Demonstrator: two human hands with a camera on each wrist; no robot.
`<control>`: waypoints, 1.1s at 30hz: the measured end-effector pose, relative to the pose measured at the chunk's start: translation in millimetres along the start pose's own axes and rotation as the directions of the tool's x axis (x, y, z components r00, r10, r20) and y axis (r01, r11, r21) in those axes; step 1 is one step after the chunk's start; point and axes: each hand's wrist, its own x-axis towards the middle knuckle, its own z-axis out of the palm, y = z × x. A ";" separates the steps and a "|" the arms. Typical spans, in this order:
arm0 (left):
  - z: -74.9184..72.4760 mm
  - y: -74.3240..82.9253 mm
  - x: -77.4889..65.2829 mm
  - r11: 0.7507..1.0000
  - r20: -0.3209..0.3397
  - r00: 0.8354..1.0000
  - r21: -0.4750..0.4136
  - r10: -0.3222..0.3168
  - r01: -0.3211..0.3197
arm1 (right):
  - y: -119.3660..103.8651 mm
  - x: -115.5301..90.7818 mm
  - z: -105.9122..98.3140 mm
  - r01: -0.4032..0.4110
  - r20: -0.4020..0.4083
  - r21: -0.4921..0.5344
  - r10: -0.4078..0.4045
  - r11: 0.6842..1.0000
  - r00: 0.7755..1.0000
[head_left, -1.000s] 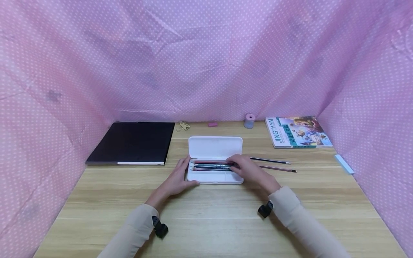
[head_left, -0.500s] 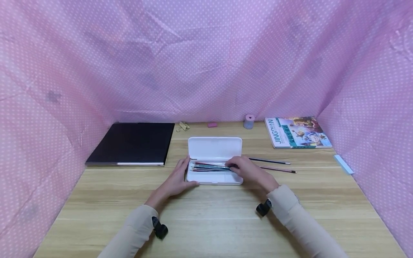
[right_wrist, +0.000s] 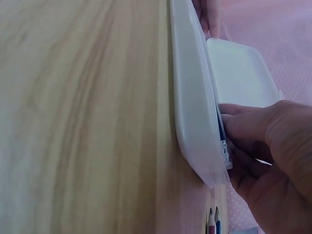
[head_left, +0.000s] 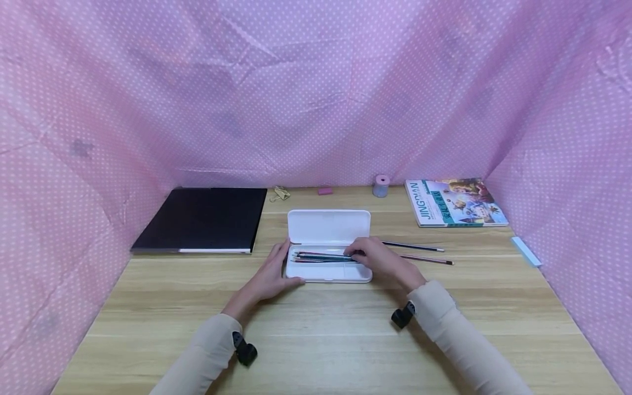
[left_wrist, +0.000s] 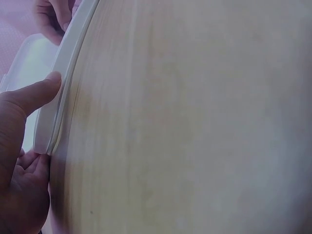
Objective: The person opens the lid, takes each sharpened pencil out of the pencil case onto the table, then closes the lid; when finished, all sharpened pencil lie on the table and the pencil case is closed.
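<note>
A white pencil case (head_left: 316,272) lies on the table with its lid (head_left: 328,226) raised behind it. Several dark pencils (head_left: 318,257) form a narrow bundle inside, their points to the left. My left hand (head_left: 269,278) grips the case's left end; in the left wrist view its thumb (left_wrist: 41,92) presses the front wall and the fingers come round the end. At the right end, my right hand (head_left: 379,259) pinches the pencils' back ends. The right wrist view shows a blue pencil end (right_wrist: 223,141) by those fingers, with the rest hidden behind the case wall.
Two loose pencils, a dark one (head_left: 413,246) and a reddish one (head_left: 427,259), lie right of the case. Behind stand a black folder (head_left: 207,219), binder clip (head_left: 280,193), pink eraser (head_left: 325,191), small cylinder (head_left: 381,186) and book (head_left: 456,203). A light-blue strip (head_left: 526,252) lies far right.
The pencils inside the case, spread apart a second ago, now lie closer together. My right hand has shifted only slightly; my left hand keeps its place on the case.
</note>
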 end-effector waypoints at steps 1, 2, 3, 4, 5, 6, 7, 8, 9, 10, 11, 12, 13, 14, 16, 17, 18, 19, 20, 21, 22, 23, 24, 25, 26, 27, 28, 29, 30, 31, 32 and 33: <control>-0.1 0.0 -0.1 1.000 0.001 1.000 0.000 -0.004 0.004 | 0.4 0.2 0.0 0.002 0.001 0.006 -0.002 1.000 1.000; -0.2 0.0 -0.2 1.000 0.001 1.000 -0.001 -0.004 0.004 | 0.9 0.3 0.0 0.008 0.004 0.011 -0.008 1.000 1.000; -0.3 -0.1 -0.2 1.000 0.000 1.000 0.000 -0.004 0.004 | 1.4 0.5 -0.1 0.011 0.008 0.011 -0.011 1.000 1.000; -0.4 -0.2 -0.2 1.000 -0.001 1.000 0.000 -0.003 0.003 | 2.0 0.7 -0.3 0.019 0.013 0.012 -0.020 1.000 1.000; -0.4 -0.4 -0.2 1.000 -0.002 1.000 -0.001 -0.002 0.002 | 2.7 1.0 -0.4 0.027 0.019 0.011 -0.027 1.000 0.999; -0.6 -0.5 -0.3 1.000 -0.001 1.000 -0.001 -0.004 0.004 | 3.1 1.2 -0.7 0.033 0.024 0.011 -0.033 0.999 0.999; -0.7 -0.5 -0.3 1.000 0.000 1.000 -0.002 -0.006 0.006 | 3.2 1.5 -1.1 0.037 0.029 0.011 -0.037 0.999 0.999; -0.9 -0.4 -0.2 1.000 0.000 1.000 -0.002 -0.007 0.007 | 3.4 1.9 -1.4 0.046 0.035 0.008 -0.046 0.999 0.998; -1.1 -0.4 -0.1 1.000 0.000 1.000 -0.003 -0.008 0.008 | 3.2 2.4 -1.9 0.048 0.039 0.009 -0.048 0.999 0.998; -1.3 -0.3 -0.1 1.000 0.001 1.000 -0.004 -0.011 0.011 | 3.0 2.8 -2.2 0.047 0.044 0.011 -0.047 0.999 0.998; -1.4 -0.3 0.1 1.000 0.002 1.000 -0.005 -0.013 0.013 | 2.4 3.0 -2.4 0.045 0.048 0.014 -0.046 0.999 0.998; -1.6 0.0 0.1 1.000 0.003 1.000 -0.007 -0.014 0.014 | 1.9 3.0 -2.6 0.044 0.049 0.017 -0.045 0.999 0.998; -1.7 0.1 0.2 1.000 0.003 1.000 -0.008 -0.016 0.016 | 1.5 3.2 -2.6 0.045 0.049 0.017 -0.045 0.999 0.998; -1.7 0.2 0.2 1.000 0.002 1.000 -0.008 -0.017 0.017 | 1.3 3.1 -2.5 0.046 0.048 0.015 -0.046 0.999 0.998; -1.6 0.2 0.2 1.000 0.002 1.000 -0.008 -0.021 0.021 | 0.8 2.6 -2.2 0.049 0.036 0.013 -0.049 0.999 0.998; -1.4 0.1 0.3 1.000 0.001 1.000 -0.007 -0.020 0.020 | 0.4 1.8 -2.5 0.056 0.027 0.015 -0.056 0.998 0.998; -1.3 0.0 0.3 1.000 0.000 1.000 -0.007 -0.021 0.021 | 0.3 0.9 -2.9 0.060 0.016 0.021 -0.060 0.998 0.998; -1.2 -0.1 0.2 1.000 0.001 1.000 -0.006 -0.022 0.022 | 0.2 -0.3 -3.4 0.063 0.005 0.028 -0.063 0.998 0.998; -1.1 -0.3 0.1 1.000 0.002 1.000 -0.004 -0.023 0.023 | -0.1 -2.0 -4.5 0.063 -0.006 0.039 -0.062 0.997 0.998; -0.9 -0.4 0.0 1.000 0.003 1.000 -0.003 -0.023 0.023 | -0.3 -4.3 -6.1 0.066 -0.017 0.049 -0.065 0.997 0.998; -0.7 -0.6 0.0 1.000 0.005 1.000 -0.002 -0.022 0.022 | -0.2 -6.6 -7.9 0.064 -0.028 0.055 -0.062 0.996 0.998; -0.6 -0.7 0.0 1.000 0.005 1.000 -0.001 -0.020 0.020 | 0.0 -9.1 -10.0 0.065 -0.042 0.058 -0.063 0.996 0.997; -0.6 -0.6 -0.2 1.000 0.004 1.000 -0.002 -0.019 0.019 | 0.7 -11.9 -12.2 0.064 -0.054 0.058 -0.061 0.996 0.997; -0.5 -0.7 -0.2 1.000 0.004 1.000 -0.002 -0.016 0.016 | 1.8 -15.1 -14.6 0.061 -0.064 0.059 -0.057 0.996 0.996; -0.3 -0.7 0.0 1.000 0.002 1.000 -0.002 -0.013 0.013 | 3.3 -18.6 -17.0 0.059 -0.076 0.059 -0.054 0.997 0.996; -0.2 -0.7 0.0 1.000 0.001 1.000 -0.003 -0.011 0.011 | 5.5 -22.2 -19.4 0.057 -0.089 0.053 -0.053 0.997 0.995; -0.1 -0.6 0.1 1.000 0.000 1.000 -0.003 -0.008 0.008 | 8.5 -25.7 -21.4 0.056 -0.102 0.053 -0.050 0.997 0.994; 0.0 -0.5 0.1 1.000 -0.002 1.000 -0.004 -0.007 0.007 | 11.3 -29.9 -23.7 0.053 -0.110 0.057 -0.046 0.997 0.993; 0.1 -0.5 0.1 1.000 -0.005 1.000 -0.007 -0.002 0.001 | 14.7 -34.4 -25.9 0.047 -0.118 0.060 -0.040 0.997 0.992; 0.2 -0.3 0.1 1.000 -0.008 1.000 -0.008 0.000 0.000 | 17.7 -39.3 -28.4 0.038 -0.126 0.065 -0.030 0.997 0.992; 0.3 -0.2 0.1 1.000 -0.010 1.000 -0.009 0.001 -0.001 | 20.7 -44.4 -31.1 0.034 -0.133 0.061 -0.025 0.998 0.991; 0.2 0.0 0.0 1.000 -0.012 1.000 -0.011 0.002 -0.002 | 23.8 -49.7 -33.7 0.027 -0.140 0.057 -0.019 0.998 0.990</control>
